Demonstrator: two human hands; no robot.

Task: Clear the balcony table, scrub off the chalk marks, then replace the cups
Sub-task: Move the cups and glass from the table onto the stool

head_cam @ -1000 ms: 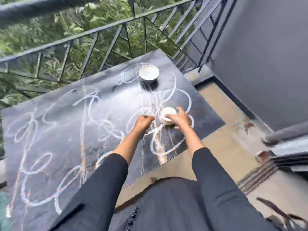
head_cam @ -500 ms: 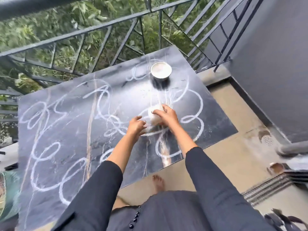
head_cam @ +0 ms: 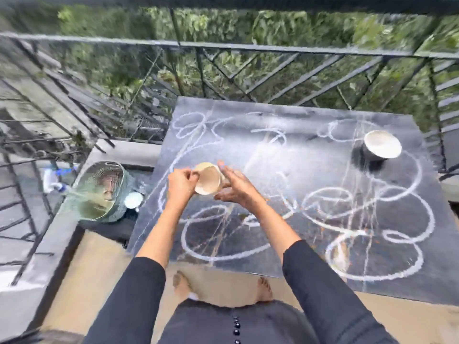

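Note:
A dark stone table is covered in looping white chalk marks. Above its left part I hold a small pale cup tilted on its side. My left hand grips the cup from the left, fingers curled on it. My right hand holds it from the right, with the fingers partly spread. A second cup, dark outside and white inside, stands upright at the table's far right.
A green mesh basket sits on the low ledge left of the table, with a white cup beside it and a blurred white-and-blue object further left. A black railing borders the far side. My bare feet stand on the tan floor.
The small cup has been lifted off the table's right part and carried left, now tilted between both hands. The view has swung left, bringing the basket and ledge into sight.

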